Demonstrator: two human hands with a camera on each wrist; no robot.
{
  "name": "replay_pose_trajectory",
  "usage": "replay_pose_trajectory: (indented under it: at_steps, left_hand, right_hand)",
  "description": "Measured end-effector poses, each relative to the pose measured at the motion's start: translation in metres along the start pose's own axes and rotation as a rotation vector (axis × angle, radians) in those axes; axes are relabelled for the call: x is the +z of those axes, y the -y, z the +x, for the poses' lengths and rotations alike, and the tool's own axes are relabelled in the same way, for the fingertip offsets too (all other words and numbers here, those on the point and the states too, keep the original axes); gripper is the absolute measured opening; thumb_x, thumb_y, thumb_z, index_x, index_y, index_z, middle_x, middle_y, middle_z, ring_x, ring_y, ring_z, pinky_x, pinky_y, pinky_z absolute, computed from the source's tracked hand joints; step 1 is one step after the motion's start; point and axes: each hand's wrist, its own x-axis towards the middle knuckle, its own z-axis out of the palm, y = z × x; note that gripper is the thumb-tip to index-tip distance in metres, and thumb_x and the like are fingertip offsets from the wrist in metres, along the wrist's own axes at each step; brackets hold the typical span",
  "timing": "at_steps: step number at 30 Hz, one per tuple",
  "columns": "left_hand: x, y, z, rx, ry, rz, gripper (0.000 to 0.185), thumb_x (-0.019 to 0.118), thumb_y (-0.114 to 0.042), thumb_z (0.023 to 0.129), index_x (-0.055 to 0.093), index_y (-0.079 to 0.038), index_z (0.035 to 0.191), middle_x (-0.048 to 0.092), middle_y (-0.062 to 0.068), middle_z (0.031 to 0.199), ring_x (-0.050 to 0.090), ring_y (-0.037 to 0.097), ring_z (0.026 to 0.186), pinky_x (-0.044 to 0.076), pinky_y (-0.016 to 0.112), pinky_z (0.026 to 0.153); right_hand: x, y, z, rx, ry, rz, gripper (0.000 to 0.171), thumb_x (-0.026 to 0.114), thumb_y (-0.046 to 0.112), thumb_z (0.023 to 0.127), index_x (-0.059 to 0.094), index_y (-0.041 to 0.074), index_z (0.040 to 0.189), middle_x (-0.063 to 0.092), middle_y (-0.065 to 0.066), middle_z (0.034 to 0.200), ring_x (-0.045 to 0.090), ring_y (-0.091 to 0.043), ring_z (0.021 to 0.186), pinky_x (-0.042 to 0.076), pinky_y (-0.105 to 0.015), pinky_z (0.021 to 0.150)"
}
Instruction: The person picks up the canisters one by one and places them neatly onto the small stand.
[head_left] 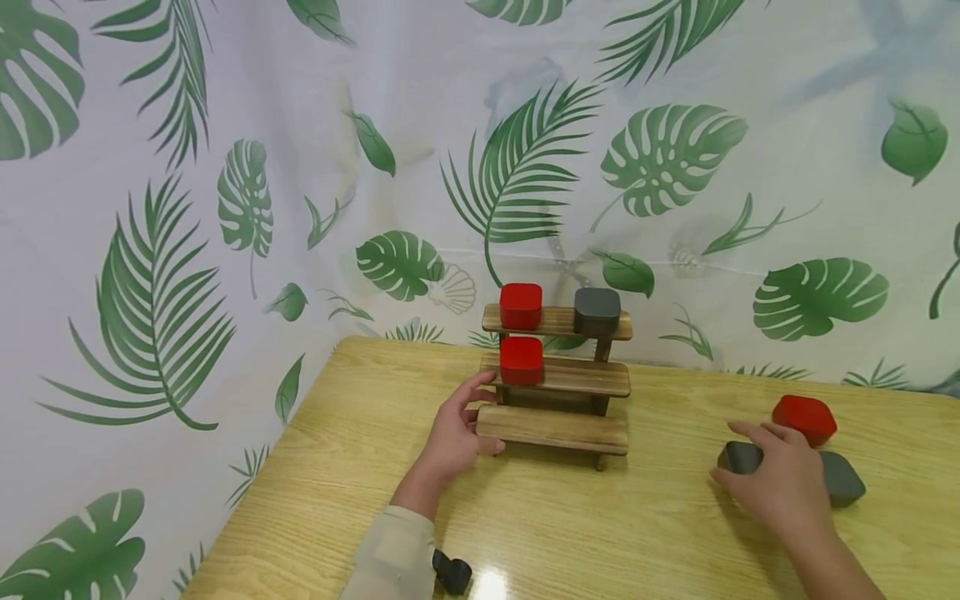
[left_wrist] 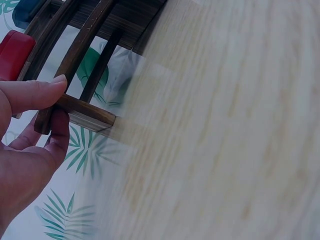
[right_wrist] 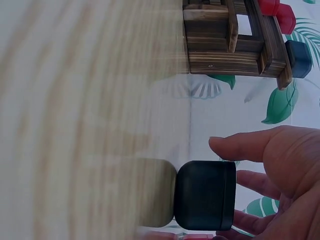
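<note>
Head view: right hand (head_left: 786,479) around dark box (head_left: 739,457)

Head view bright — white glare (head_left: 491,582) on the table (head_left: 600,533); both wrist views dimmer — wood grain softly blurred.

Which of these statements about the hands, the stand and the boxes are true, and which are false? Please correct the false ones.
1. The left hand grips the wooden stand. True.
2. The top shelf carries one red box and one dark gray box. True.
3. The middle shelf carries a dark gray box. False: the middle shelf carries another red box.
4. The right hand grips the stand. False: the right hand is at a second dark gray box, away from the stand.
5. A third red box lies on the table. True.
</note>
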Motion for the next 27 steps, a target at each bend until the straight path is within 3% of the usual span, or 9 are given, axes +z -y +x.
replay_pose_trajectory:
  at_steps: [6, 27]
  left_hand:
    - [-0.002, 0.014, 0.005, 0.004, -0.001, -0.001, 0.100, 0.072, 0.030, 0.066, 0.048, -0.022, 0.148, 0.052, 0.020, 0.132, 0.058, 0.036, 0.100, 0.054, 0.036, 0.071]
    - [-0.002, 0.013, 0.005, -0.002, 0.001, -0.003, 0.098, 0.073, 0.028, 0.068, 0.050, -0.026, 0.147, 0.051, 0.018, 0.132, 0.058, 0.035, 0.099, 0.053, 0.037, 0.072]
  right_hand:
    - [-0.001, -0.005, 0.002, 0.002, 0.052, -0.011, 0.074, 0.088, 0.023, 0.073, 0.055, -0.007, 0.133, 0.037, -0.046, 0.131, 0.034, -0.063, 0.117, 0.034, -0.073, 0.088]
    - [-0.001, -0.012, -0.002, -0.004, 0.116, 0.012, 0.078, 0.089, 0.021, 0.071, 0.054, -0.006, 0.135, 0.043, -0.042, 0.132, 0.034, -0.061, 0.120, 0.034, -0.072, 0.089]
